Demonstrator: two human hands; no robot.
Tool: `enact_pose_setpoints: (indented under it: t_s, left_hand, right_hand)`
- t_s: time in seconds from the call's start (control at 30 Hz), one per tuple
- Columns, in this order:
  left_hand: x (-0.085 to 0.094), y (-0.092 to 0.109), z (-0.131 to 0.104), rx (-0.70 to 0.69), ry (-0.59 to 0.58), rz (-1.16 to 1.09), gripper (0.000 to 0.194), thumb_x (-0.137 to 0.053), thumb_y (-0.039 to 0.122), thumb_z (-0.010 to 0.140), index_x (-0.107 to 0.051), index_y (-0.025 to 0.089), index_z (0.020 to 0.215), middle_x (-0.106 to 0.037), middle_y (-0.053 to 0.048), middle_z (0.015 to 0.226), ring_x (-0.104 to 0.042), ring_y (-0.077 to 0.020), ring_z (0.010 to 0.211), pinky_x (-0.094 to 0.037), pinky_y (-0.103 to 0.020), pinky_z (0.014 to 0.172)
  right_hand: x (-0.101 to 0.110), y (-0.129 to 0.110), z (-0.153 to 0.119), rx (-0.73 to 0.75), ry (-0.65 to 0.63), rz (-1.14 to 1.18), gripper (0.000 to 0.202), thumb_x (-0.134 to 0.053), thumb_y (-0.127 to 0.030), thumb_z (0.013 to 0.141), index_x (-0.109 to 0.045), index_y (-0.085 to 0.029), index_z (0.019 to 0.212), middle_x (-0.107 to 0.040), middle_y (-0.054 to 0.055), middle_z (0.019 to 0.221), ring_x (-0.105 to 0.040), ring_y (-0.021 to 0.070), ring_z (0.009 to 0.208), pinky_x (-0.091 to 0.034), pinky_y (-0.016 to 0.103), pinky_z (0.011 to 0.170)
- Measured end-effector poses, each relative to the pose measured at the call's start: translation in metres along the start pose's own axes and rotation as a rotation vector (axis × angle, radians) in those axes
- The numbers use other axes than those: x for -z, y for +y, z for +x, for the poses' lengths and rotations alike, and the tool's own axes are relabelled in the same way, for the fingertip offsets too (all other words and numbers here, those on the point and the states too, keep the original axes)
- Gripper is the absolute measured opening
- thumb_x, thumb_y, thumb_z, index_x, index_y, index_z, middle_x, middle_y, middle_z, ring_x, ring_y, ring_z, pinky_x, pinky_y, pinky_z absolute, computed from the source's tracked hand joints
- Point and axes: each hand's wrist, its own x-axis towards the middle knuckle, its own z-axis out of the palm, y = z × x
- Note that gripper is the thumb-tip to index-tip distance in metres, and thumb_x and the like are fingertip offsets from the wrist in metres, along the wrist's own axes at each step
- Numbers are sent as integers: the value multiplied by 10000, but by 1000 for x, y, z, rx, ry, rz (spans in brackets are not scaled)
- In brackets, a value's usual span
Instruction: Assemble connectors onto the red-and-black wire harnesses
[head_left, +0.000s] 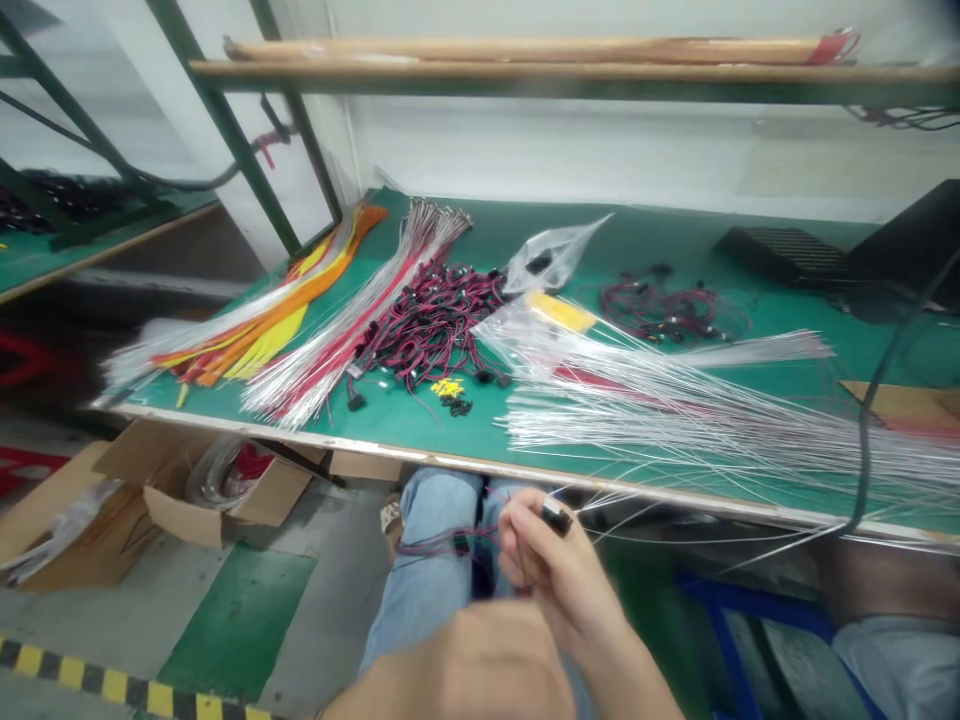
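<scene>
My right hand [555, 555] is closed on a cable with a black connector [556, 516], held over my lap below the table's front edge. Thin red and black wires [442, 543] trail from it leftward across my jeans. Nearer the camera, my left hand [495, 650] is smeared by motion and its fingers are hidden. On the table lies a heap of red-and-black cables [435, 315] with black connectors. In front of it are small yellow pieces [448, 387] and small black pieces [456, 406].
Bundles of white wires [645, 400], some overhanging the front edge, spread over the green table [480, 225]. Orange and yellow sleeves [277, 315] lie at left. Plastic bags [551, 255] and more cables [667, 305] sit behind. Cardboard boxes [184, 515] stand below. Another person's leg [892, 580] is at right.
</scene>
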Motion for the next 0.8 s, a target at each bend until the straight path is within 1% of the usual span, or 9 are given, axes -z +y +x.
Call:
enact_pose_setpoints:
  t_s: [0.07,0.13,0.17,0.23,0.3,0.43,0.57,0.67,0.8]
  left_hand:
    - [4,-5,0,139,300,112,116,-419,270,906,-510,214,950,-542,-56,849,-526,-147,815,-445,-274,739]
    - [9,-14,0,309,490,195,238,-478,181,876,-526,255,1097,-549,-52,965,-515,-149,909,-431,-276,802]
    - [11,-19,1,388,527,205,287,-500,161,862,-540,274,1123,-560,-43,988,-522,-147,922,-434,-271,810]
    - [15,-25,1,471,488,155,321,-540,176,841,-564,283,1143,-580,-39,1018,-544,-157,933,-450,-279,816]
    - [18,-26,2,473,463,103,319,-551,173,832,-585,280,1131,-594,-40,1003,-561,-160,920,-465,-275,796]
    - [23,-22,5,456,405,53,259,-552,150,828,-641,270,1039,-605,-34,941,-570,-149,883,-466,-266,790]
    - [32,-23,7,503,303,-10,217,-546,170,840,-648,273,1001,-603,-19,918,-568,-131,848,-466,-244,753]
    - [37,-26,6,524,323,64,253,-558,176,836,-616,284,1058,-599,-11,928,-556,-110,808,-457,-231,735]
    - [38,-25,1,362,253,290,279,-553,123,825,-625,262,1055,-593,-21,934,-551,-122,879,-444,-235,773]
  right_hand:
    - [0,2,-1,50,3,-77,268,-716,-366,688,-585,-136,646,-514,-16,498,-301,25,375,-190,158,380]
    - [0,3,-3,122,19,-193,242,-693,-361,714,-606,-141,663,-529,-5,519,-343,43,417,-215,169,405]
    - [0,3,-3,161,22,-258,232,-678,-354,731,-611,-142,662,-532,-2,528,-355,49,437,-233,176,422]
    - [1,3,-4,224,13,-386,223,-647,-337,765,-613,-144,659,-536,0,545,-360,55,461,-251,188,447]
    - [2,4,-4,245,-13,-457,221,-625,-333,785,-607,-146,669,-533,-2,551,-356,59,468,-254,197,453]
    - [2,4,-5,233,-15,-462,240,-602,-346,797,-569,-147,666,-514,-11,547,-340,60,465,-243,203,452]
    - [-3,2,-7,235,20,-474,241,-605,-338,784,-552,-147,647,-516,-12,550,-357,68,477,-249,206,465]
    - [-6,0,-8,244,42,-514,235,-605,-328,778,-566,-143,637,-531,-2,553,-371,75,491,-262,209,481]
    - [-5,0,-6,258,49,-538,245,-598,-329,779,-554,-143,626,-527,0,538,-369,81,488,-267,212,481]
